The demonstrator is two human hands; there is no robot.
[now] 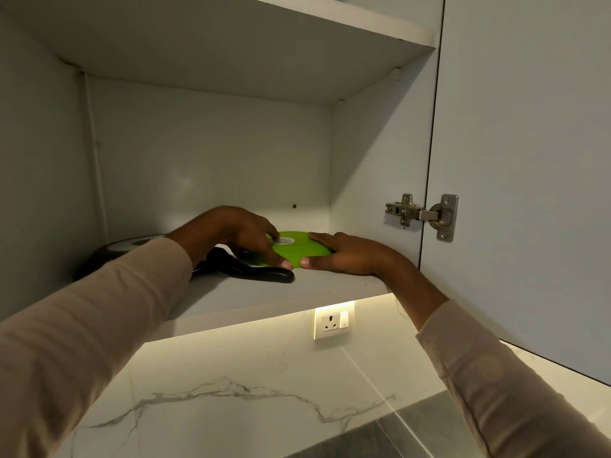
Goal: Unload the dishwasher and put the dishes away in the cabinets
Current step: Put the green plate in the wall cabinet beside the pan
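Two hands reach into the open cabinet (205, 153). One green plate (299, 249) lies on the bottom shelf (330, 285), held between them. The left hand (241, 236) grips its left edge, and the right hand (350, 256) grips its right edge with the thumb at the front rim. One dark pan (132, 246) sits just left, its black handle (261, 276) running under the left hand. One hinge (423, 214) holds the door (529, 160). One socket (334, 320) is on the wall below.

Dim cabinet (211, 153) interior, warm under-shelf glow, wide-angle bowing, sharp focus
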